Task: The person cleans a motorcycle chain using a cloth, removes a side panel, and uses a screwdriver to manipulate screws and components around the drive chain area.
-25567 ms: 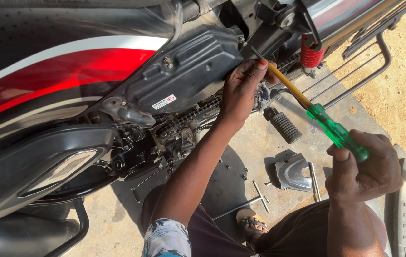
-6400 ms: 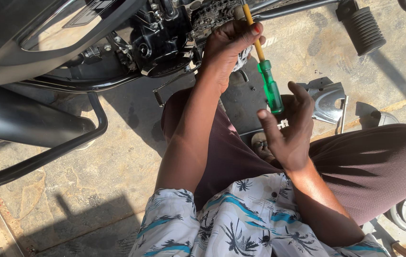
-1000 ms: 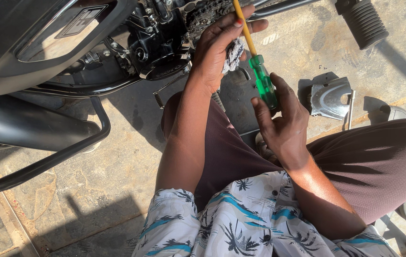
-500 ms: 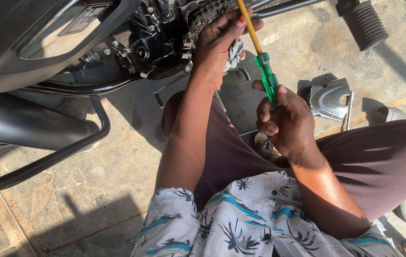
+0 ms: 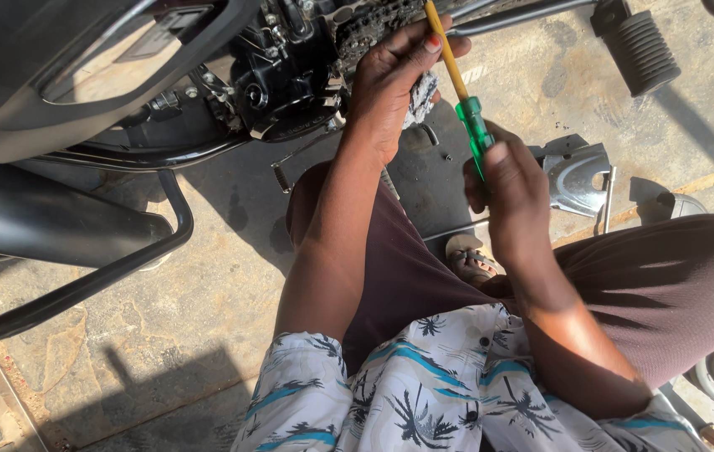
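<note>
From the head camera, our right hand is closed in a fist around the green handle of the screwdriver. The fingers are curled fully shut and hide the butt of the handle, so only its upper part shows above the knuckles.

The tool's long axis runs up and slightly left from that fist. First comes the green handle, then the yellow shaft, which climbs to the top edge of the picture. We cannot see the tip, which is cut off there or lost in the engine parts.

Our left hand lies up and left of the right fist, nearer the engine. Its fingers are spread and lightly bent. The fingertips rest against the yellow shaft, steadying it from the left side rather than wrapping it. A grey rag sits bunched under the palm, between the hand and the shaft. How firmly the hand holds it, we cannot tell.

So the shaft passes just right of the left fingers and straight above the right ones. The left hand is nearer the working end and the right hand nearer the handle end.

Right of the right fist, a bent metal cover lies on the concrete. Farther up and right stands the ribbed footpeg. Left of both hands runs the black crash bar, well apart from them.
</note>
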